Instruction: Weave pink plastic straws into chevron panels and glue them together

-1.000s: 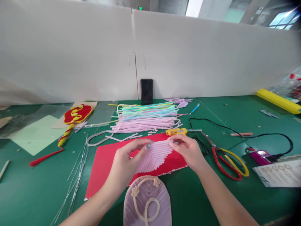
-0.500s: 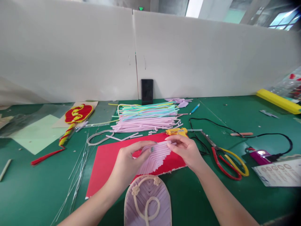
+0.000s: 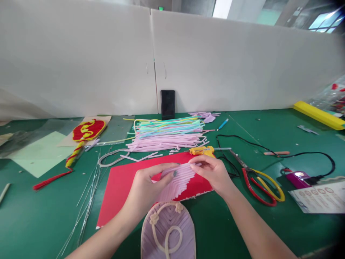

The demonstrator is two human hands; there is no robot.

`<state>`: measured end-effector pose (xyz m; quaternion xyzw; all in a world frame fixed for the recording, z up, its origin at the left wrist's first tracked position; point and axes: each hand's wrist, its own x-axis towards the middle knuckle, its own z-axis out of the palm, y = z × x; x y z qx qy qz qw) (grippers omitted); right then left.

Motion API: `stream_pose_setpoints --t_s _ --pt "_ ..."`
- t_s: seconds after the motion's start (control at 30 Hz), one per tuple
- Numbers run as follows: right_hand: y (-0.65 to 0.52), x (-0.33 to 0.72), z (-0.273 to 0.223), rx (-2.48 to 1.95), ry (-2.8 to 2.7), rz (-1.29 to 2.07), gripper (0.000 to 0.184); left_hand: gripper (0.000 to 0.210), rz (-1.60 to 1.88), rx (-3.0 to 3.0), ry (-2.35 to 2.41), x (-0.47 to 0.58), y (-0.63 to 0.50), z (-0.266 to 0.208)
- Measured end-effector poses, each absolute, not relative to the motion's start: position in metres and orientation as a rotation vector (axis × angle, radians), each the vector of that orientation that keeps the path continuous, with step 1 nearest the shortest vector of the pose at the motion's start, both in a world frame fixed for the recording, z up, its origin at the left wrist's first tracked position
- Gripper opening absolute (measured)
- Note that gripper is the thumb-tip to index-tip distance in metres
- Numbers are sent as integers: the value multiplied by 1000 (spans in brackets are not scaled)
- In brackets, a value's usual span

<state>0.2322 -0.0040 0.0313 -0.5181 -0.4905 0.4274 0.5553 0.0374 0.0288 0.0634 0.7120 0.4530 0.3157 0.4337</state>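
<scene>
A pale pink panel of pipe cleaners laid side by side [image 3: 180, 182] is held up over a red sheet [image 3: 121, 192]. My left hand [image 3: 152, 183] pinches its upper left edge between thumb and fingers. At the upper right corner, my right hand [image 3: 211, 172] closes on the end of a pipe cleaner along the panel's top edge. Below the panel lies an oval lilac piece [image 3: 168, 230] with a cream looped cord and small flowers, cut off by the frame. Just behind my right hand is a yellow glue gun [image 3: 202, 151], partly hidden.
Pink, blue and green pipe cleaners [image 3: 167, 133] lie behind the sheet, before an upright phone [image 3: 168, 104]. Scissors [image 3: 260, 183], a black cable [image 3: 256, 146] and a purple device [image 3: 298, 178] are at right. Thin wires [image 3: 87, 205] and a red-and-yellow fan [image 3: 88, 130] are at left.
Both hands keep their hold on the pink panel, almost unmoved. The whole view has shifted very slightly.
</scene>
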Motion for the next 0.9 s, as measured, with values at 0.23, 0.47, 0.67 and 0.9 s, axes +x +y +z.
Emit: stream_pose_setpoints --t_s 0.23,0.47,0.67,0.9 --pt "-4 231 31 -1211 -1157 1019 8 18 828 1749 1143 39 27 65" --pt "-4 231 31 -1214 -1111 1067 12 17 854 1752 1137 39 28 65" --pt "-5 231 31 -1178 -1059 1106 12 17 892 1762 1153 40 27 63" --pt "-6 231 33 -1131 -958 1198 17 16 868 1751 1160 39 28 67"
